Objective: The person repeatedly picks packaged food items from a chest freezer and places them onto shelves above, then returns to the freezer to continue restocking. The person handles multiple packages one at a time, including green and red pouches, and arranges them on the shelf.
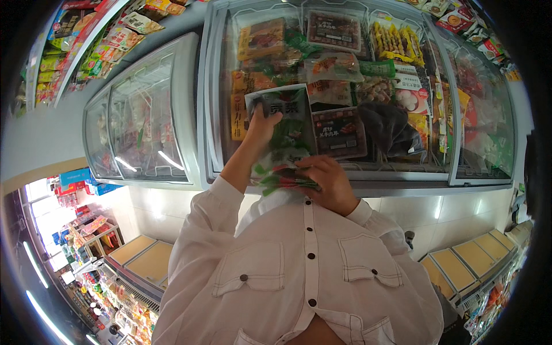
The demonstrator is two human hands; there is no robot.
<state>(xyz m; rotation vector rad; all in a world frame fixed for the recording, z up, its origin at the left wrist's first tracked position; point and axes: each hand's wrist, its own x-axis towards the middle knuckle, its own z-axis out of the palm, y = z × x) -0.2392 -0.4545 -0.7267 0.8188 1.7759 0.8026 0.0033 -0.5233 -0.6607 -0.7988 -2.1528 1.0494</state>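
Observation:
My left hand (pixel 261 125) grips the upper left part of a clear plastic food packet (pixel 288 129) with green contents and a pale edge, thumb across its front. At the lower end, my right hand (pixel 325 179) has its fingers curled on red and green packaging (pixel 280 179); whether that is the same packet or another cannot be told. Both hands are over the front of a glass-topped chest freezer (pixel 327 176). Just right of the packet lies a dark tray of packed meat rolls (pixel 338 133). A crumpled dark grey cloth (pixel 386 127) rests farther right.
Yellow boxes (pixel 261 39), a tray of meat rolls (pixel 334 30) and yellow packs (pixel 396 43) fill the freezer's back. A second chest freezer (pixel 142 125) stands at left. Shelves of packets (pixel 108 47) rise behind it. The freezer's metal rim runs close before my body.

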